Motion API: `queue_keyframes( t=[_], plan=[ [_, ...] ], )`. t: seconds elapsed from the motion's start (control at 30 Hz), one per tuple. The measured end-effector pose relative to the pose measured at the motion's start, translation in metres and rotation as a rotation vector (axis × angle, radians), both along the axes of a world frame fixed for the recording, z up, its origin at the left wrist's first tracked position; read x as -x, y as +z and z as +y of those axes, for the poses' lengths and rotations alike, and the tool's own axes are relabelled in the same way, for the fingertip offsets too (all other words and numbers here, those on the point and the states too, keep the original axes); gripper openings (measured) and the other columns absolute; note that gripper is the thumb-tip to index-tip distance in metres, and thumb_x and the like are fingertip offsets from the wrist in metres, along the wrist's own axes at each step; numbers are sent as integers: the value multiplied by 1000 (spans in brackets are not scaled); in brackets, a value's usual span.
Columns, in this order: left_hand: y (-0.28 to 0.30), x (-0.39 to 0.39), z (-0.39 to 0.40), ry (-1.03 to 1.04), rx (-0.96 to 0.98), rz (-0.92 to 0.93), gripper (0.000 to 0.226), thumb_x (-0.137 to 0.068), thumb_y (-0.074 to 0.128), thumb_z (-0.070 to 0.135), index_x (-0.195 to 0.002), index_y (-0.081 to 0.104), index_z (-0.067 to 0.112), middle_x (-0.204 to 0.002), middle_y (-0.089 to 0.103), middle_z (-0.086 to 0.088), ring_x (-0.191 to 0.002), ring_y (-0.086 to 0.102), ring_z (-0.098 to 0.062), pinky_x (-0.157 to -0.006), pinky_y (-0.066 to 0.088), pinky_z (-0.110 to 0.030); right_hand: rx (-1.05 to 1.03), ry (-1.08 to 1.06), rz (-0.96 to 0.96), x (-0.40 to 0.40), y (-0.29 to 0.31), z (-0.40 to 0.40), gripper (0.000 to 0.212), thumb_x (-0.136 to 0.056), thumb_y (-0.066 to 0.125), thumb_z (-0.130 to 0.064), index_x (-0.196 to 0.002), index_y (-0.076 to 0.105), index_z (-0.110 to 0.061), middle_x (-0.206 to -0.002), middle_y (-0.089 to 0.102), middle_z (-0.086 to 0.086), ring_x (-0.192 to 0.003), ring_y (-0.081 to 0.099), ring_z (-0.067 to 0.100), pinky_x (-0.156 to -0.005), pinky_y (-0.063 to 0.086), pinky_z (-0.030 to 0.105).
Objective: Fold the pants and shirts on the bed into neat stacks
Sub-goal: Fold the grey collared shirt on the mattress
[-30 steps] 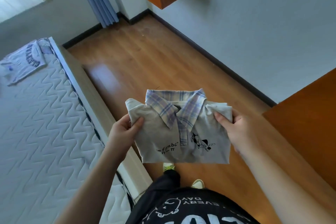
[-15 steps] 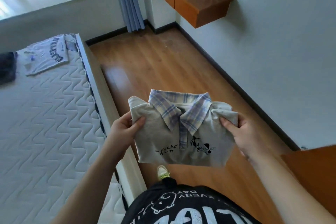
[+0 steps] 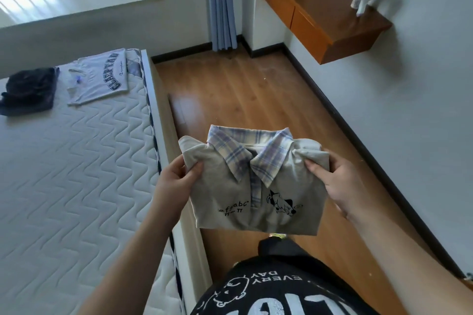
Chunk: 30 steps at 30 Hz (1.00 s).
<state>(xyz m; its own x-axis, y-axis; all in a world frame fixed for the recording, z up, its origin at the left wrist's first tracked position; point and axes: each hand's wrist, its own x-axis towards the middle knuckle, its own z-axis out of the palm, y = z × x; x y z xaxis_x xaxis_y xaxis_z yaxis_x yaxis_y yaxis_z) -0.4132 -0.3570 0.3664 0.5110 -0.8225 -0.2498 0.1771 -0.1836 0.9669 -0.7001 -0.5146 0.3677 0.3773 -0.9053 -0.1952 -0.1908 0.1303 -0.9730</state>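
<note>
Since the earlier frame, only the view has swung toward the bed; the folded polo shirt (image 3: 256, 184) remains pinched at its shoulders, left hand (image 3: 176, 181) and right hand (image 3: 340, 184) each gripping a side, held in the air over the floor beside the bed (image 3: 76, 174). Best kept taut and level — lowered flat onto the white T-shirt (image 3: 98, 77), next to the dark pants (image 3: 28, 91), so no fold slips.
</note>
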Motion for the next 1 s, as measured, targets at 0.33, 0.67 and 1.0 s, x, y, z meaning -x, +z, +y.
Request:
queue_keyframes(
  t=[0.33,0.67,1.0],
  plan=[
    [-10,-58,-137,76,-117,83,17,-93,65,23,-104,73,33,-102,75,-5,-93,73,-22,-65,58,-28,24,139,9,-74,-11,-168,24,-87,73,-25,-101,72,-44,-101,74,-17,-94,68,0,-72,53,15],
    [7,-116,-233,196,-90,38,20,-90,68,23,-108,73,32,-105,75,-6,-97,72,-23,-71,59,-29,-61,255,-36,-159,-2,-304,24,-88,71,-23,-99,72,-44,-100,74,-15,-94,69,1,-71,53,15],
    [-11,-222,-285,376,-130,-3,26,-81,69,37,-107,73,35,-101,76,-1,-90,73,-18,-65,57,-26,-99,402,-27,-302,-18,-383,24,-89,70,-22,-104,72,-41,-105,73,-15,-99,67,0,-74,50,9]
  ],
)
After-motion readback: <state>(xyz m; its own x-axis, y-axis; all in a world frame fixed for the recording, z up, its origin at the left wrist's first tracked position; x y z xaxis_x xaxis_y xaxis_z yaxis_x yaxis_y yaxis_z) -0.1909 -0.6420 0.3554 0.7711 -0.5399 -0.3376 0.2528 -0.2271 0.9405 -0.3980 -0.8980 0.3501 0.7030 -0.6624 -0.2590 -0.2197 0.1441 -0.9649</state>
